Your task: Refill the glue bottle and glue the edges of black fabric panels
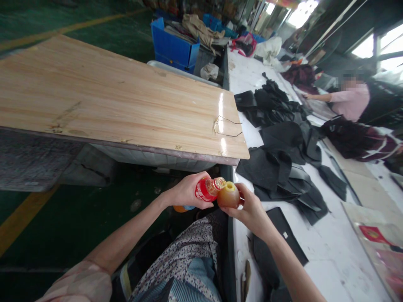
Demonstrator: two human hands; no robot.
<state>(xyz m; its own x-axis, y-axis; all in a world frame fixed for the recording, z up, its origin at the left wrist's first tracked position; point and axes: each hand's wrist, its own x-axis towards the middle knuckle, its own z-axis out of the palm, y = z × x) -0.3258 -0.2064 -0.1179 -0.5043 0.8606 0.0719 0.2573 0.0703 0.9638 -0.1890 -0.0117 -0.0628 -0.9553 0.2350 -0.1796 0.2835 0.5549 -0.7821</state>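
Note:
My left hand [189, 191] is closed around a small bottle with a red label [206, 189]. The bottle is tilted, and its uncapped clear neck points right. Its mouth comes up against or very near a round, yellowish, translucent container [228, 197] with an open yellow neck. Wrapped around that container's right side is my right hand [248, 207], which keeps it roughly upright. Whether any liquid passes between the two mouths is too small to tell. An orange and blue object [183, 208] shows below my left hand; what it is I cannot make out.
Eyeglasses [216, 126] lie on a wooden board [126, 100] ahead. Black fabric pieces [277, 167] cover part of the white table [330, 243] on the right. A person in pink [352, 100] works across it. A blue bin [174, 48] stands beyond the board.

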